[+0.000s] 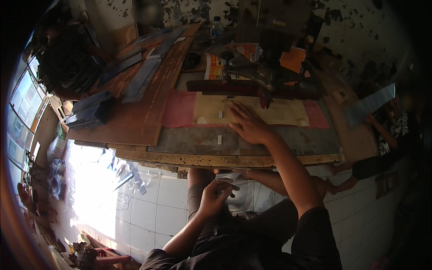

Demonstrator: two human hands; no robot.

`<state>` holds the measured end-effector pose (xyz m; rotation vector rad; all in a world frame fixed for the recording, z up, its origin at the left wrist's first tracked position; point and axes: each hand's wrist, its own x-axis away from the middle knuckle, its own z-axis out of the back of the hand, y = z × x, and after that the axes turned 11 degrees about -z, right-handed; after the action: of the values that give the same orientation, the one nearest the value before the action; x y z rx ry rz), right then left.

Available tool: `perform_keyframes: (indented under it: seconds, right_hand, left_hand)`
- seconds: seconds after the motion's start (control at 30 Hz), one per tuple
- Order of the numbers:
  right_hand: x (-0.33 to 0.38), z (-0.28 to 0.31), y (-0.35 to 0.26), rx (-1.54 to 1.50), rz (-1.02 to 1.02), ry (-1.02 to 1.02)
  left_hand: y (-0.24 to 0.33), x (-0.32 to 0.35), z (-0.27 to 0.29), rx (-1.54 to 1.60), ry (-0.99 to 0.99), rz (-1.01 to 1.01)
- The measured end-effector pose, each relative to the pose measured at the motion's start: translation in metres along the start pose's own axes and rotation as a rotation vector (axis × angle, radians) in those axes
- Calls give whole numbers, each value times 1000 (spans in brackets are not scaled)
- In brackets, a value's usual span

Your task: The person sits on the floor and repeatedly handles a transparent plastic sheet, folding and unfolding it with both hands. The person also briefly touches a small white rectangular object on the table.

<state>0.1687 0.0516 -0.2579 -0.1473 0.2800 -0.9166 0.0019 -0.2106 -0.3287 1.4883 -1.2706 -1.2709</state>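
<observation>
My right hand (248,124) lies flat, fingers spread, on a pale yellow sheet (265,112) on the worktable. Pink-red material (178,108) shows at both ends of the sheet. Just beyond my fingertips a long dark red bar (216,85) runs across, under a dark metal machine (256,72). My left hand (216,196) hangs over my lap, below the table edge, with loosely bent fingers apart and nothing visible in them. Clear plastic (240,191) shows beside and behind it. A small white piece (220,114) sits on the yellow sheet, left of my right hand.
A reddish-brown board (135,121) on the left carries dark strips and a dark box-like stack (90,109). One person (67,67) is behind it. At the right another person (391,130) holds a translucent sheet (371,105). Plastic scraps (130,177) litter the tiled floor.
</observation>
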Motion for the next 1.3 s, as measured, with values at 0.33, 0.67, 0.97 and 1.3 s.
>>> perform_keyframes:
  seconds: [0.33, 0.67, 0.97, 1.3]
  right_hand:
    - [34, 31, -28, -33, -37, 95]
    - [37, 20, -12, -49, 5, 195]
    - [-26, -1, 23, -45, -261, 137]
    - [9, 11, -14, 21, -149, 78]
  left_hand:
    - [0, 2, 1, 7, -14, 11]
    - [0, -3, -3, -30, -64, -4]
    - [-1, -4, -1, -33, -66, -6]
    - [0, -1, 1, -5, -45, 28]
